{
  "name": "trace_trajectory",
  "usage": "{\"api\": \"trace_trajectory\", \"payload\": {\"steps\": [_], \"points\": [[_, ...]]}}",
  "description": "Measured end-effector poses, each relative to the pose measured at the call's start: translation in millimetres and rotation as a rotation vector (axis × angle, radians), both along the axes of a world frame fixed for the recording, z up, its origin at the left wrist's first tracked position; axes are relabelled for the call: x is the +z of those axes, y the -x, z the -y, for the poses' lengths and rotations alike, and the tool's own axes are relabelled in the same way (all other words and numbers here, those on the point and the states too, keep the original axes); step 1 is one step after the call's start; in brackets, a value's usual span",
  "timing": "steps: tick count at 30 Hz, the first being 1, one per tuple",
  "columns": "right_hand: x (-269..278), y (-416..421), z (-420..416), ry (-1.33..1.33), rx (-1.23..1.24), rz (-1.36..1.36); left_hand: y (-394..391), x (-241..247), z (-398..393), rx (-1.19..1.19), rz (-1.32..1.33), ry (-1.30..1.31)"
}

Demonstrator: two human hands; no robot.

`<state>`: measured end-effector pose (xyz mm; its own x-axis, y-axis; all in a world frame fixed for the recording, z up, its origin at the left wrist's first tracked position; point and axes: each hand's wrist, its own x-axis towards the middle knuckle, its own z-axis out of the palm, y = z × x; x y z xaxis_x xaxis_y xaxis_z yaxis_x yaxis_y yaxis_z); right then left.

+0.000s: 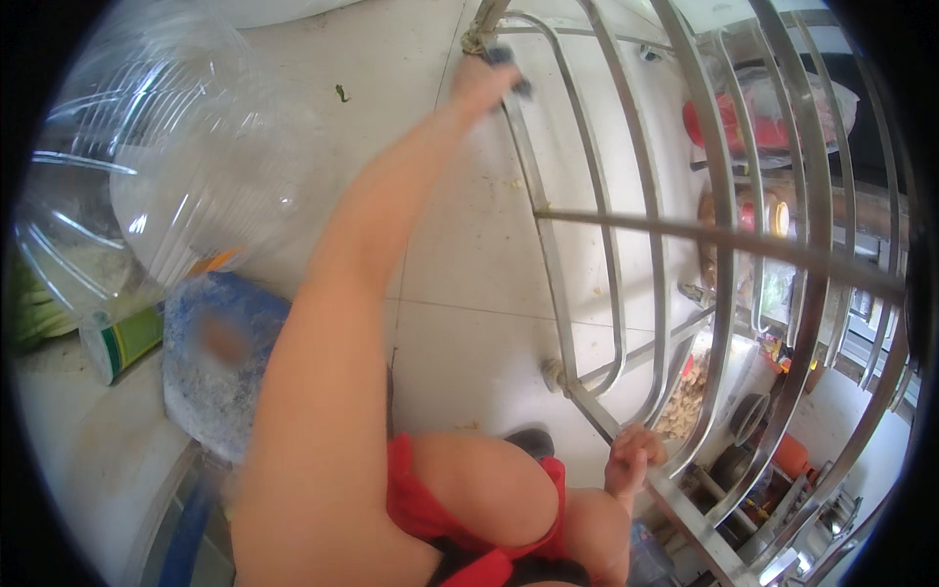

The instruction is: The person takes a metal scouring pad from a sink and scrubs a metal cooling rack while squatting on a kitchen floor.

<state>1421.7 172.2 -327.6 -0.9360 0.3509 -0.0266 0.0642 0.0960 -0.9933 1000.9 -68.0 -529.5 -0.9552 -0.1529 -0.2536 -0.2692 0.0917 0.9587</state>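
Observation:
My left hand (477, 84) reaches far out and grips a dark, blurred pad or cloth (510, 62), which lies against a bar of the metal rack (561, 290). Beside that hand, the rack's corner foot (475, 40) has pale wrapping on it. My right hand (635, 447) is closed around the rack's near rail, close to my knee (484, 491). The rack has long, bent, square-section bars and stands at my right. Another wrapped foot (555, 374) shows at its near corner.
At left are a crinkled clear plastic bag (213, 169), a blue-and-white bag (220, 367), a green canister (132, 341) and green vegetables (40, 308). Behind the rack sit a tub of brown pieces (686, 403), pots (821, 532) and a red item in plastic (770, 117). Pale floor tiles (469, 249) bear crumbs.

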Motion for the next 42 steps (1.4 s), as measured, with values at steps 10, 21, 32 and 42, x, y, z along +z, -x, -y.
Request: {"api": "trace_trajectory", "payload": {"steps": [10, 21, 32, 42], "points": [[-17, 5, 3, -0.011, 0.016, -0.169, -15, 0, -29, 0.383, 0.161, -0.342], [-6, 13, 9, -0.120, 0.093, -0.162, -152, 34, -77, 0.135, 0.353, -0.690], [19, 30, 17, -0.134, 0.349, -0.174, -180, 58, -58, 0.691, -0.090, -0.501], [25, 63, 53, -0.076, 0.464, -0.145, -266, 100, -57, 0.017, -0.285, 0.113]]}}
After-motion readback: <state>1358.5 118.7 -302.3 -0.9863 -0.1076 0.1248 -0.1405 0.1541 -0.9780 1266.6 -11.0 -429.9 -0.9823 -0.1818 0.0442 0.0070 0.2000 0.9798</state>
